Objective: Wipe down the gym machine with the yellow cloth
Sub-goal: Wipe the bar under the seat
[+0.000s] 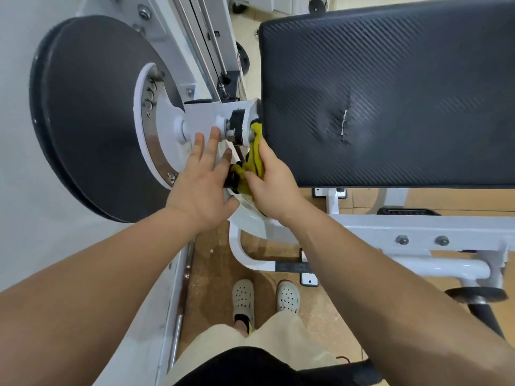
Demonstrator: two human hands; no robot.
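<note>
Our crumpled yellow cloth (255, 160) sits at the centre of the frame, bunched in our right hand (271, 188), which grips it against the white metal pivot bracket (203, 112) at the edge of the black textured pad (390, 93). Our left hand (203, 185) lies flat on that bracket, fingers spread. We judge the cloth could snag on the protruding steel bolt (230, 132), or our fingers could be pinched if the pivot swings.
</note>
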